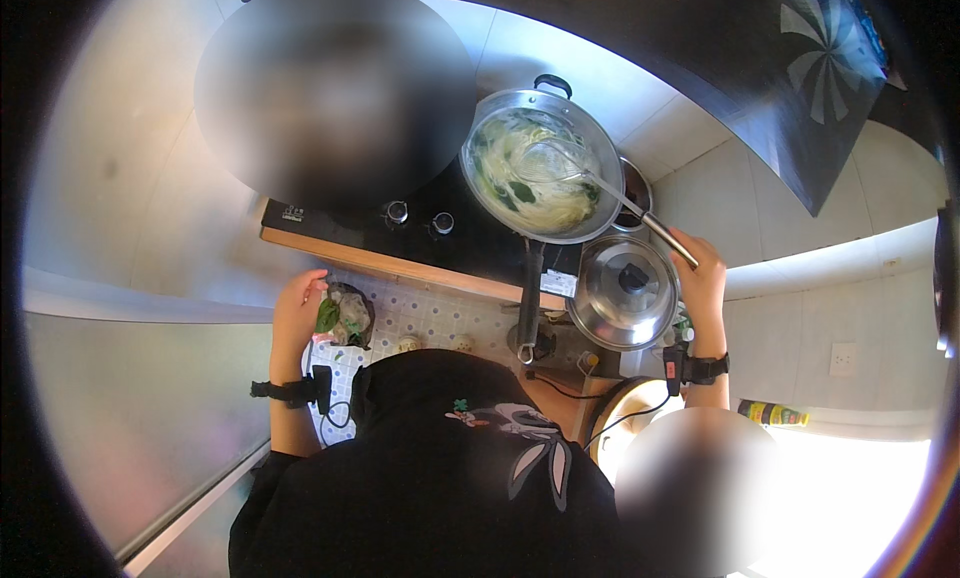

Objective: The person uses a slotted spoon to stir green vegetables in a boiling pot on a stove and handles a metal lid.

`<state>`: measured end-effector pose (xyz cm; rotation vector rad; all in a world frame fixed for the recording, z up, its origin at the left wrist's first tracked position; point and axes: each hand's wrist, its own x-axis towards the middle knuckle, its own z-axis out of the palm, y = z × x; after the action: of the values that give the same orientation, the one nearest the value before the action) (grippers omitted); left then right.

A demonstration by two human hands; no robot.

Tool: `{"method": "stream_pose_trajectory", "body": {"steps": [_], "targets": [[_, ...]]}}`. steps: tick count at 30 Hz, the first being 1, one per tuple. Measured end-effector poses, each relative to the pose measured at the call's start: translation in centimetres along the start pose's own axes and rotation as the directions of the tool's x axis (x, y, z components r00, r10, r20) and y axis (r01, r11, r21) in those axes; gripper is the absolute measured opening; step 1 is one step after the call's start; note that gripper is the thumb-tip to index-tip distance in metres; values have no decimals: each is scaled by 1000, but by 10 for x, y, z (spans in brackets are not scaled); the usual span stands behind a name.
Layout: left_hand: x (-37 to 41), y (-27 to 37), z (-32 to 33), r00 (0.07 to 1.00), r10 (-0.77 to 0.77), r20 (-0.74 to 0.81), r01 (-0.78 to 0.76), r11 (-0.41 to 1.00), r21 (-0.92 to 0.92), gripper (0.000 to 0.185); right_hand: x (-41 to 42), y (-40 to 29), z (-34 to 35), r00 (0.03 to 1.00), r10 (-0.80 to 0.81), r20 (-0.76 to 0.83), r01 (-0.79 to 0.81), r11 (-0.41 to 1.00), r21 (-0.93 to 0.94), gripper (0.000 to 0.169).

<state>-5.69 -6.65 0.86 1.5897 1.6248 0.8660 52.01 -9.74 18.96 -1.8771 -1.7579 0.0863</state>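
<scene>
My right hand (701, 266) grips the metal handle of a wire-mesh skimmer (555, 162), whose round mesh head dips into a deep pan (544, 236). Pale noodles (555, 214) and dark green leaves (520, 192) lie in cloudy liquid in the pan. Its black handle (530, 293) points toward me. My left hand (300, 300) hangs in front of the stove's edge with fingers curled; whether it holds anything cannot be told. A green leaf (327, 315) shows beside it, over a bin lined with a bag (351, 319).
The black gas stove (341, 229) with two knobs has a wooden front edge. A steel lid (619, 311) with a black knob sits right of the pan, near another pot (636, 191). A dark range hood (720, 67) hangs above. A round pale container (626, 420) stands at lower right.
</scene>
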Motion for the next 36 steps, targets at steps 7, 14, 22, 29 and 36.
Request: {"method": "stream_pose_trajectory", "body": {"steps": [7, 14, 22, 29, 36], "targets": [[0, 8, -5, 1000, -3, -2, 3, 999, 37, 24, 8, -28, 2, 996, 66, 62, -68, 997, 30, 37], [-3, -1, -9, 1000, -14, 0, 14, 999, -50, 24, 18, -38, -9, 994, 110, -13, -110, 993, 37, 35], [-5, 14, -10, 1000, -24, -13, 24, 1000, 4, 24, 32, -8, 30, 986, 142, -85, -140, 990, 23, 33], [-6, 0, -15, 999, -40, -29, 42, 998, 55, 25, 36, 7, 41, 962, 272, 18, -272, 960, 68, 30], [-6, 4, -11, 999, -33, -5, 33, 998, 50, 24, 23, 30, 20, 925, 317, 210, -377, 839, 392, 28]]}}
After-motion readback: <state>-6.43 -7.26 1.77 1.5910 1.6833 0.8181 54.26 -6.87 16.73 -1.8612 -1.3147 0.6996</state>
